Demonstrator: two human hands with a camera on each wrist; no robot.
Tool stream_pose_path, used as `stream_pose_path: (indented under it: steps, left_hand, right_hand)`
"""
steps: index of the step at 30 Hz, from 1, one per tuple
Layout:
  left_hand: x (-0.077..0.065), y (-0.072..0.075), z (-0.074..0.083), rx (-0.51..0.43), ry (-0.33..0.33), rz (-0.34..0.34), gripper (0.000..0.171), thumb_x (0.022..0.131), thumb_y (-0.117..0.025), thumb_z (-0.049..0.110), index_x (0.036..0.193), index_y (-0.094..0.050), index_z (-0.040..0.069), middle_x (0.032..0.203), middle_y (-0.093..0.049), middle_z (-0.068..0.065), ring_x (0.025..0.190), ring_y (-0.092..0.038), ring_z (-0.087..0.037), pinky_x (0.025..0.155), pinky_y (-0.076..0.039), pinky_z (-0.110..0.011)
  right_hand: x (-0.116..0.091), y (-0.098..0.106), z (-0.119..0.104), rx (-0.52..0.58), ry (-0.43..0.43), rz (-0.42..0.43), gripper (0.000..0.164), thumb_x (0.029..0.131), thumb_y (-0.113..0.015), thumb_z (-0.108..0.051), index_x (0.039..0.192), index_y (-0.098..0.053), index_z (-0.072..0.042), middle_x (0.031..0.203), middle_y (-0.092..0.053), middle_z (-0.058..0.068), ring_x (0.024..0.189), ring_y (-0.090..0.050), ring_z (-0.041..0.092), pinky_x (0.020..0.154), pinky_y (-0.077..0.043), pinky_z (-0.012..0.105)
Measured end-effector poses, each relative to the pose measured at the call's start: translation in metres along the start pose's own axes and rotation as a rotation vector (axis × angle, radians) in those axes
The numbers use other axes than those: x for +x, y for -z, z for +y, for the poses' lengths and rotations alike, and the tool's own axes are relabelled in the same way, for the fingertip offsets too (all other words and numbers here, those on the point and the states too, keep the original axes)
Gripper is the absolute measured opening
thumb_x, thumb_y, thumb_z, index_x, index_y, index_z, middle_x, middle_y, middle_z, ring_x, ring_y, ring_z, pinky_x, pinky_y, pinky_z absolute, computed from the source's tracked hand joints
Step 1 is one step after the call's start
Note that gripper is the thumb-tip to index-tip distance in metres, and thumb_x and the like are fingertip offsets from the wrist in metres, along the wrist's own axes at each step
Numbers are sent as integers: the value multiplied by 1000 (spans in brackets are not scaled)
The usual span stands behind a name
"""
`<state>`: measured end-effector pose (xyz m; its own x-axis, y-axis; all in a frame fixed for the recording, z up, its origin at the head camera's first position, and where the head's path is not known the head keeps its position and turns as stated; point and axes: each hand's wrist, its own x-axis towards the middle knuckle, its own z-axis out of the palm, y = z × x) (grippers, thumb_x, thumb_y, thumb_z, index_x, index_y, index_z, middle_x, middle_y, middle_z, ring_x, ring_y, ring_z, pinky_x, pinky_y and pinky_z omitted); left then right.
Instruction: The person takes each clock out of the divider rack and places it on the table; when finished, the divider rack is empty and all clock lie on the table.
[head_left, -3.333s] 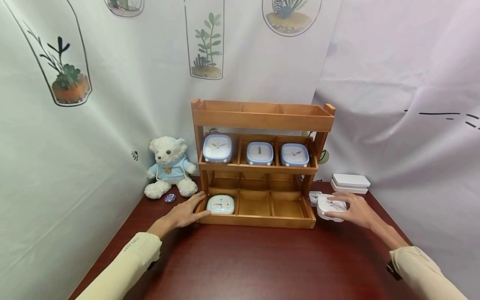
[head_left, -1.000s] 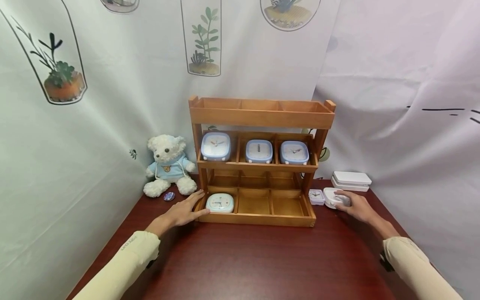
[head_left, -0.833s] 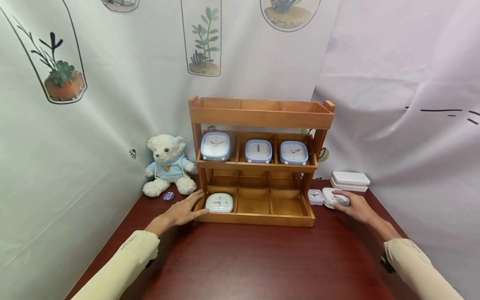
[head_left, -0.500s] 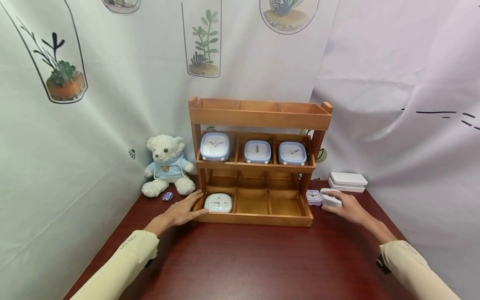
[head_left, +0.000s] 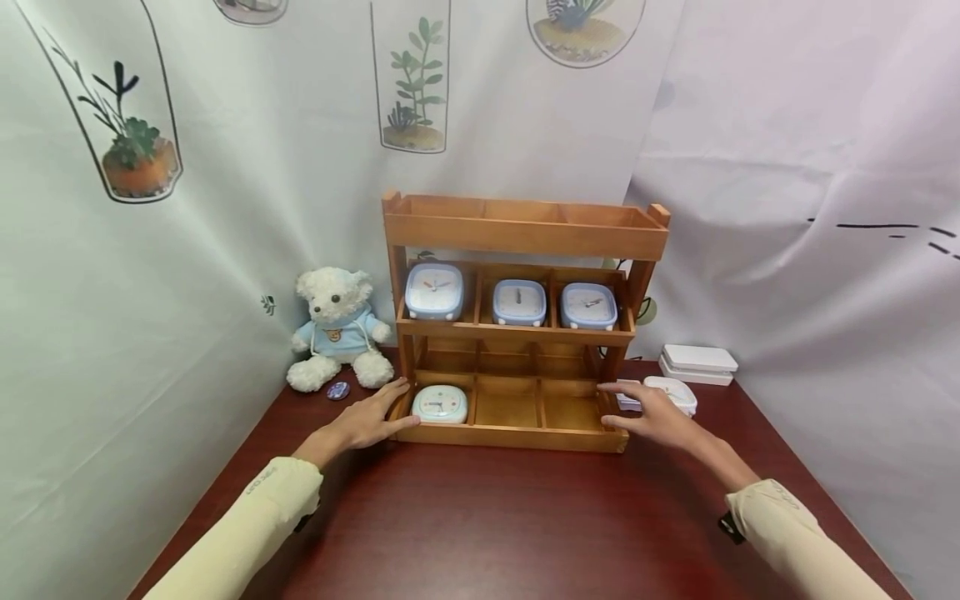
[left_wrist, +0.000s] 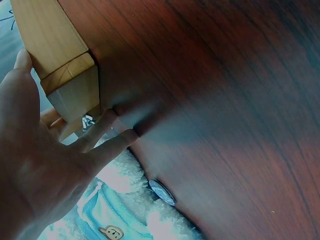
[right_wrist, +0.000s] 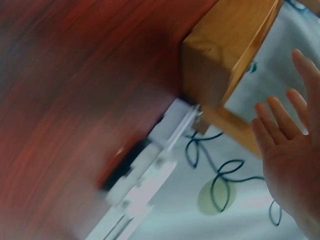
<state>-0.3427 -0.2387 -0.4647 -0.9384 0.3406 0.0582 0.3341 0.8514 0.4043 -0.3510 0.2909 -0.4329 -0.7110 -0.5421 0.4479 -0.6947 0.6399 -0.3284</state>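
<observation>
A three-tier wooden shelf (head_left: 525, 236) stands on the table. My left hand (head_left: 363, 421) rests at the left end of its bottom tier, thumb at the front rim; in the left wrist view two straight fingers (left_wrist: 107, 150) reach down beside the wooden corner. Just inside that end sits a pale green alarm clock (head_left: 440, 404). At the opposite end my right hand (head_left: 663, 417) is spread with nothing in it, fingertips at the tier's right side. Behind that hand are a small lilac clock (head_left: 628, 403), partly covered by it, and a white alarm clock (head_left: 678, 396).
Three blue alarm clocks (head_left: 519, 302) fill the middle tier. A white teddy bear (head_left: 333, 308) in a blue hoodie sits left of the shelf, a round badge (head_left: 338, 391) by its foot. White boxes (head_left: 697, 358) are stacked at the back right. Printed cloth hangs behind.
My right hand has put the white alarm clock down beside the lilac one, let go, and moved left to the shelf's right end. My left hand has stayed in place.
</observation>
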Motion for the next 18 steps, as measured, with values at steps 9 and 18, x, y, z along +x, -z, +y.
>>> stream_pose_path:
  steps: [9, 18]
  left_hand:
    - [0, -1, -2, 9, 8, -1, 92, 98, -54, 71, 164, -33, 10, 170, -26, -14, 139, -46, -49, 105, -39, -70]
    - [0, -1, 0, -9, 11, -7, 90, 98, -56, 68, 164, -32, 11, 171, -24, -12, 142, -44, -48, 108, -37, -69]
  right_hand:
    - [23, -13, -27, 52, 9, -16, 55, 88, -86, -28, 135, -69, -5, 129, -71, 10, 116, -68, 31, 93, -54, 53]
    - [45, -28, -47, 108, 33, -55, 53, 90, -84, -31, 137, -68, -9, 134, -69, 10, 125, -64, 33, 100, -51, 55]
